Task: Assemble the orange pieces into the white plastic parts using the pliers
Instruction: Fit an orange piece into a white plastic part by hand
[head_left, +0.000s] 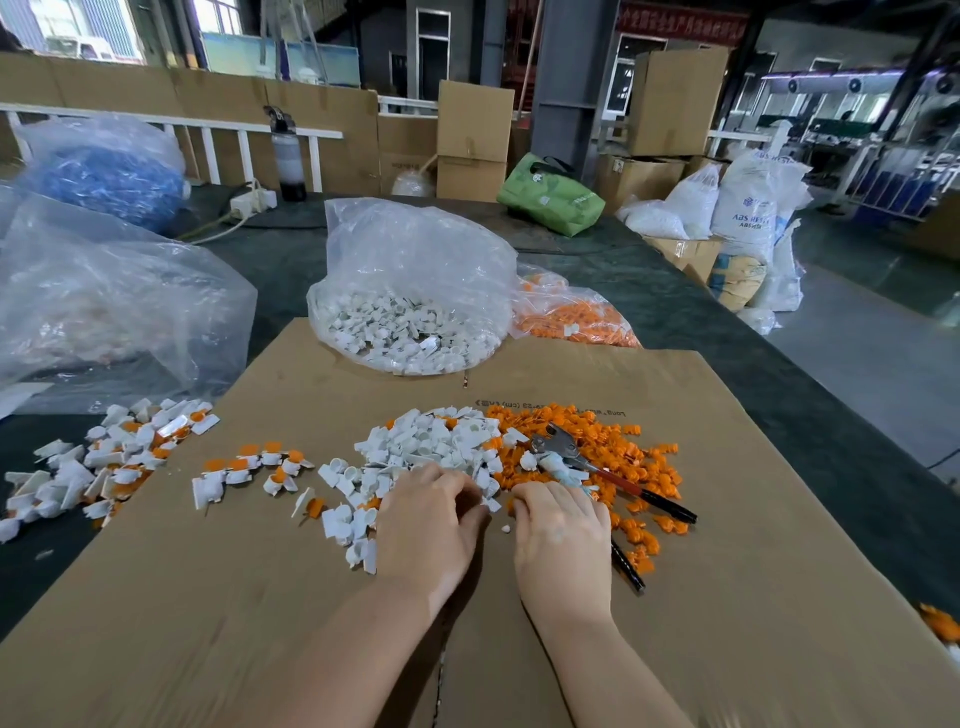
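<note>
- Cardboard sheet (727, 597) covers the bench in front of us; all loose stock sits on it
- L hand (431, 525): palm down at near edge of the white plastic parts (436, 441), fingers curled into the pile; we cannot tell whether a part is actually pinched
- R hand (561, 540): palm down just beside the L hand, fingertips curled at edge of the orange pieces (597, 441); what they grasp, if anything, is hidden, so we cannot tell
- Pliers (576, 457): lying on the orange pile, head pointing away from us, red/black handles splayed toward R side; one handle runs under the R hand, w/ no visible grip on it
- Assembled units (260, 467), white w/ orange insert, spread to L of the white pile; a larger heap (109, 457) lies further L at the sheet edge
- Clear bag of white parts (410, 312) stands beyond the piles; bag of orange pieces (571, 317) just R of it
- Small white fragment (505, 529) lies between the two hands
</note>
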